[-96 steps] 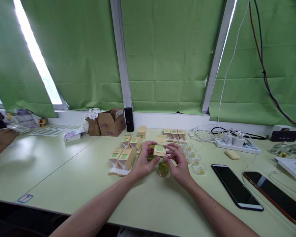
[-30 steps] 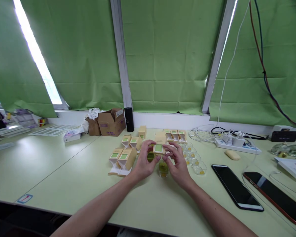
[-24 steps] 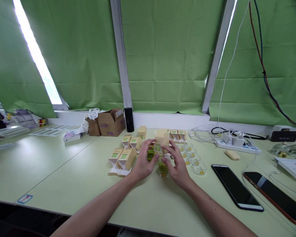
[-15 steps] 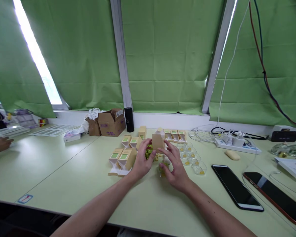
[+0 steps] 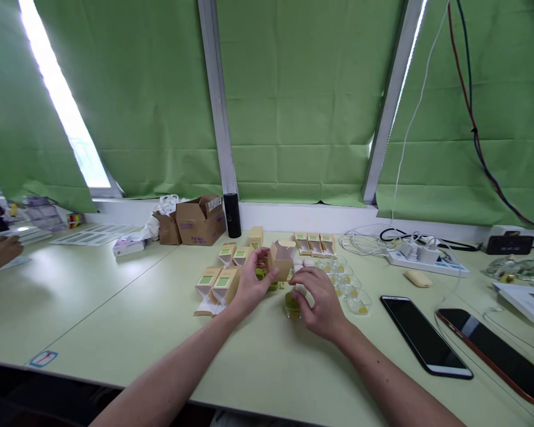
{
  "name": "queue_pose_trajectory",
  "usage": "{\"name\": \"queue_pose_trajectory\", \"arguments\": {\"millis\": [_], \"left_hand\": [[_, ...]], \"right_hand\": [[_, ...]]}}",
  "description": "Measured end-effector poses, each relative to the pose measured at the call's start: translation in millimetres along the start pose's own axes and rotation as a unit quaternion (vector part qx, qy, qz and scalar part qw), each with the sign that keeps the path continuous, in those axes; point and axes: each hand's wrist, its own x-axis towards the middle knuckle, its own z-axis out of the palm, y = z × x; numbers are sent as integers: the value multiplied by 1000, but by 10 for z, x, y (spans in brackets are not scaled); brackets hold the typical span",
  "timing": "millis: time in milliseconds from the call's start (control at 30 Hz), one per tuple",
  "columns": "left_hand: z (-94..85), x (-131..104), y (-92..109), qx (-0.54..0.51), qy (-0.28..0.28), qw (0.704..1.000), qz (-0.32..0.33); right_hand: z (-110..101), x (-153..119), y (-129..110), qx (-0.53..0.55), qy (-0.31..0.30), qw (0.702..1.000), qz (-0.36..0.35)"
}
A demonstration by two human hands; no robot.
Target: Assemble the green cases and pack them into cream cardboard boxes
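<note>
In the head view my left hand (image 5: 256,279) is closed around a small kraft cardboard box (image 5: 281,260), tilted so its open end faces up. My right hand (image 5: 320,302) has its thumb and fingers pinched at a small clear container with green contents (image 5: 292,305) on the table. Its top is partly hidden by my fingers. Green pieces (image 5: 272,286) lie partly hidden behind my left hand. Several kraft boxes with green labels (image 5: 223,283) stand to the left. Right of my right hand sit several clear plastic cups with yellow bits (image 5: 359,302).
Three open kraft boxes (image 5: 314,244) lie at the back. A black cylinder (image 5: 232,216) and a brown carton (image 5: 200,222) stand behind. Two phones (image 5: 425,337), a power strip (image 5: 427,261) and cables are on the right. Another person's hand (image 5: 2,255) shows at the far left.
The box in my left hand has tipped, and its open end now shows. My right hand has moved off the box, its fingers drawn together at the clear container.
</note>
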Motion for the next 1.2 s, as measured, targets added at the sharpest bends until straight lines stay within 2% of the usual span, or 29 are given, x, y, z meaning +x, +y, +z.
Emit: {"name": "queue_pose_trajectory", "arguments": {"millis": [133, 233, 367, 500, 633, 800, 933, 1067, 1200], "left_hand": [[-65, 45, 1, -23, -12, 999, -19], [-98, 81, -27, -45, -8, 999, -28], [-107, 94, -57, -66, -35, 996, -52], [-107, 80, -42, -77, -63, 994, -54], [-136, 84, 1, -71, -77, 994, -43], [-195, 114, 37, 8, -122, 992, -31], [-209, 91, 33, 54, -191, 979, -37], [-185, 21, 71, 139, -246, 959, -21], [-148, -17, 156, 207, -304, 929, -32]], "right_hand": [[-120, 51, -1, -112, -111, 987, 21], [-155, 59, -5, -142, -168, 975, 22], [-151, 43, 20, -158, -204, 966, 14], [-166, 46, 70, -165, -205, 965, 16], [-221, 78, 159, -153, -169, 972, 51], [-283, 112, 291, -142, -36, 984, 102], [-295, 112, 326, -123, 56, 982, 129], [-281, 101, 328, -111, 103, 979, 136], [-255, 92, 327, -105, 111, 977, 148]]}}
